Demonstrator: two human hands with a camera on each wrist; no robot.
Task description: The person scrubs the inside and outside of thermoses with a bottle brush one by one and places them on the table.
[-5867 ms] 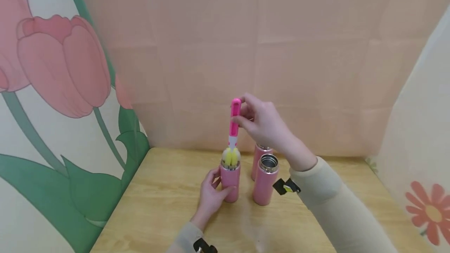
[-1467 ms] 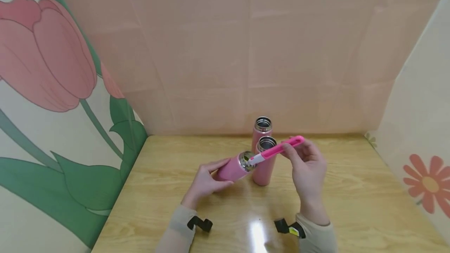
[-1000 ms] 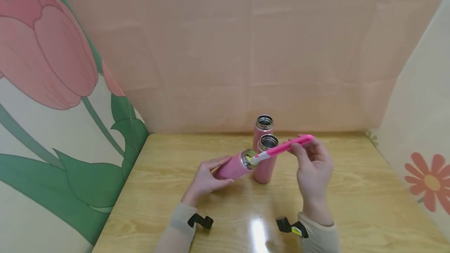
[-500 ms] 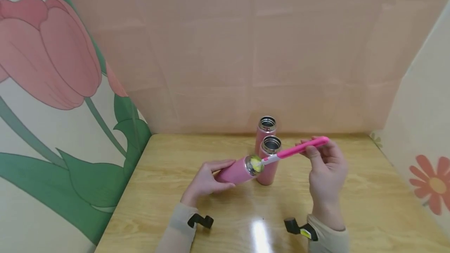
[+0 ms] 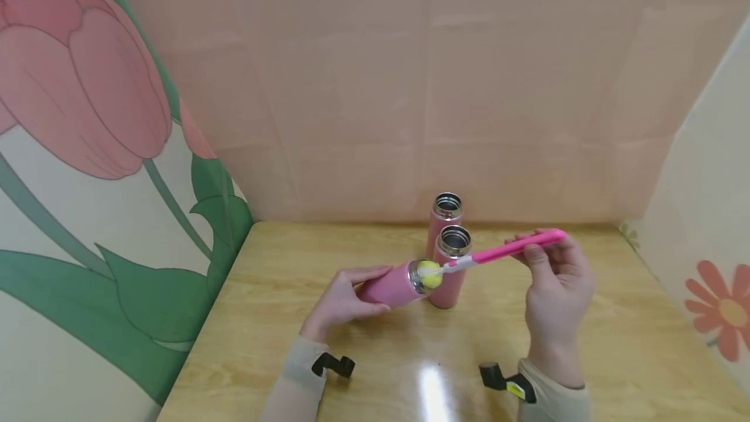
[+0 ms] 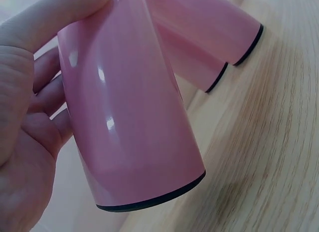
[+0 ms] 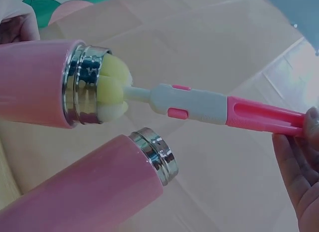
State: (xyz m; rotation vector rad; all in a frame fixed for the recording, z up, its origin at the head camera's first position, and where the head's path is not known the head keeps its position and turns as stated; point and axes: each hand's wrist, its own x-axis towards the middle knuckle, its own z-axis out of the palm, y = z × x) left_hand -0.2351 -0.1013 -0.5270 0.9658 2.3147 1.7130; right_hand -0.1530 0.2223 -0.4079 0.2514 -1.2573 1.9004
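My left hand (image 5: 340, 305) grips a pink thermos bottle (image 5: 389, 286) round its body, tilted with its steel mouth toward the right. In the left wrist view its black-rimmed base hangs above the table. Between thumb and fingers, my right hand (image 5: 559, 301) pinches the end of a bottle brush (image 5: 506, 251) with a pink and white handle. The brush's yellow and white sponge head (image 7: 113, 87) bulges out of the bottle mouth; its far part is hidden inside the neck.
Two more pink bottles stand uncapped and upright just behind the held one: a nearer bottle (image 5: 450, 282) and a farther bottle (image 5: 445, 217). The wooden table (image 5: 281, 253) ends at a pinkish cloth backdrop (image 5: 328, 116). Floral panels flank both sides.
From upright on the table, the bottle has been lifted and tilted. Over the last second my right hand has drawn the brush rightward, bringing its sponge head partly out of the mouth.
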